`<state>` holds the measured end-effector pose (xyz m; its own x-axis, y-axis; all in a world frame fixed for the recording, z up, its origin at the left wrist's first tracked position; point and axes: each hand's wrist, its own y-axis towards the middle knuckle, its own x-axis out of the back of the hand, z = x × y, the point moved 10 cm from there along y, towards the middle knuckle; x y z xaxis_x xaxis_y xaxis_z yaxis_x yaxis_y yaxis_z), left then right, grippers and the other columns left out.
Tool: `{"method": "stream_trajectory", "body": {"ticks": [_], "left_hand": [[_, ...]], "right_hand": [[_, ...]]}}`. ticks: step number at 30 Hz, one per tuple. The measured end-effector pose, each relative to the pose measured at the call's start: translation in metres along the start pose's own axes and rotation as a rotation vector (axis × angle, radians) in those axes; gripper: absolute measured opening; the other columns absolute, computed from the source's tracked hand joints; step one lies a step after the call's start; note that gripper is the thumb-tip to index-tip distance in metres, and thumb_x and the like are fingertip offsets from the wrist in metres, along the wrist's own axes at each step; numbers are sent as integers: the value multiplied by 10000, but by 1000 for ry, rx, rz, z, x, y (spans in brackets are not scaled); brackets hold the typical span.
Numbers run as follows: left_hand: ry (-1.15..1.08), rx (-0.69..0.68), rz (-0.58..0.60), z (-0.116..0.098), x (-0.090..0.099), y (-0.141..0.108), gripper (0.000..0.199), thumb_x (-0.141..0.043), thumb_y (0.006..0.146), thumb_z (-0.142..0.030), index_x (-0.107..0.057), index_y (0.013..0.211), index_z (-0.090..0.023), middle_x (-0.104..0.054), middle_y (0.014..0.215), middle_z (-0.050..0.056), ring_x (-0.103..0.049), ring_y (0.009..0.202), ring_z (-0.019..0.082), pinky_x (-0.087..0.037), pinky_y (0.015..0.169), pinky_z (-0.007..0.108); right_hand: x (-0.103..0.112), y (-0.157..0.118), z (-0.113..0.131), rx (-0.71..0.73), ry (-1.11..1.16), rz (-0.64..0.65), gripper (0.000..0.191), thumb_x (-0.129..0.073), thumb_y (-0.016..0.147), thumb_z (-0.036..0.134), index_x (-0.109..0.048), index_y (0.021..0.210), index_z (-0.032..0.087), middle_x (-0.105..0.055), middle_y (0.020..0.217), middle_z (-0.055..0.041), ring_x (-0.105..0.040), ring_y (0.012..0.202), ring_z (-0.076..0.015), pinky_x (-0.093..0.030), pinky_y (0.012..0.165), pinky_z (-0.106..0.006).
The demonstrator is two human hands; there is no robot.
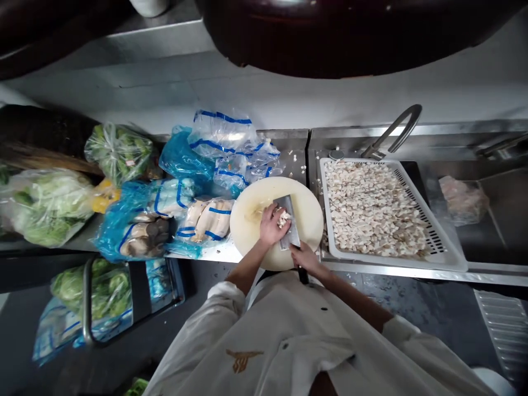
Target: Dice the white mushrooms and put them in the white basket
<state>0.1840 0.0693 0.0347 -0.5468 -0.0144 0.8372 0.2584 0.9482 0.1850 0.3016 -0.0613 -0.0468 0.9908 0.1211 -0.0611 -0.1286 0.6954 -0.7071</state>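
Note:
A round, pale cutting board lies in front of me at the counter's edge. My right hand grips the dark handle of a cleaver, whose broad blade lies flat over the board. Small chopped white pieces rest on the blade. My left hand is against these pieces with its fingers bent around them. To the right, a white perforated basket holds a thick layer of chopped pale pieces.
Bagged pale mushrooms and blue plastic bags lie left of the board. Farther left are bagged greens. A curved faucet rises behind the basket. A dark round object overhangs the top.

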Motion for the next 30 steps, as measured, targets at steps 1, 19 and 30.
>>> {"method": "stream_trajectory", "body": {"ticks": [1,19,30], "left_hand": [[-8,52,-33,7,5,-1,474,-599,1017,-505,-650,1401,-233,-477,1607,128,-453,1508,304,-353,1301,536],[-599,-294,-193,-260,-69,94,461,-585,1046,-547,-624,1394,-248,-563,1489,133,-536,1429,292,-456,1218,494],[-560,-334,-54,-357,-149,107,293,-583,1054,-331,-632,1332,-251,-655,1359,125,-610,1329,273,-514,1159,532]], "right_hand": [[-11,4,3,10,-17,7,317,-609,925,531,-450,934,257,-425,527,122,-408,387,-98,-363,412,-226],[223,-142,97,303,-449,-456,230,-512,976,257,-662,1128,175,-749,1007,-123,-669,965,-259,-423,800,-299],[328,-206,48,207,-323,-658,230,-457,986,382,-587,874,229,-682,740,-44,-636,726,-206,-353,619,-262]]}}
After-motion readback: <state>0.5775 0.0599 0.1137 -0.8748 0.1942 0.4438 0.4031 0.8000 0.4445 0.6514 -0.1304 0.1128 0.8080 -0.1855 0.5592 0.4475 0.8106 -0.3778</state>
